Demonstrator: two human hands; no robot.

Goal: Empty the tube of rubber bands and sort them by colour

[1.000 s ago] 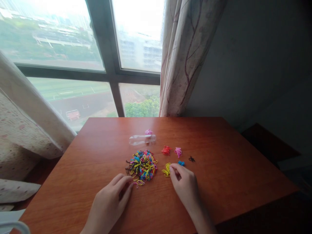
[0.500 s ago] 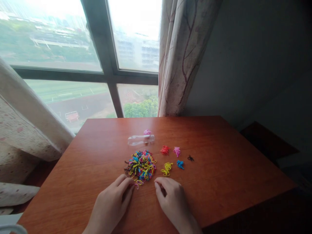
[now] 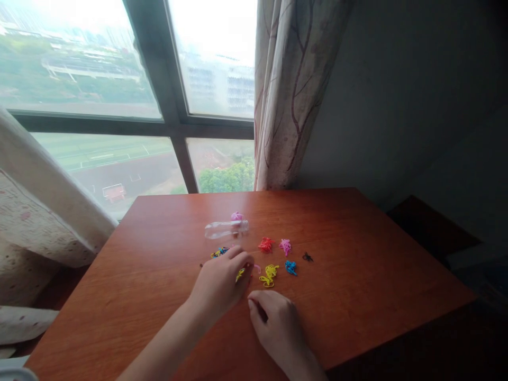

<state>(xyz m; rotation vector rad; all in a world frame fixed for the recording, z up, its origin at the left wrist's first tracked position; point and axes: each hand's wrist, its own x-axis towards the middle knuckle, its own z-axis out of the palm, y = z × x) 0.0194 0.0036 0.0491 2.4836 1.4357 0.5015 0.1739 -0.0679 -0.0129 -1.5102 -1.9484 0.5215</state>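
Observation:
My left hand reaches over the mixed pile of colourful rubber bands and hides most of it. A pink rubber band sticks out from its pinched fingertips. My right hand rests on the table just below, thumb and forefinger closed; whatever is between them is too small to make out. Beyond the hands lie separate little heaps: yellow rubber bands, red ones in a heap, a pink heap, a blue heap and a few black bands.
A clear plastic bottle lies on its side behind the pile, with a pink-purple object behind its neck. The brown wooden table runs up to a window and a patterned curtain.
My left hand has moved forward and right, from the pile's near edge to above it, carrying the pink rubber band. My right hand stays almost in place. The view has shifted slightly.

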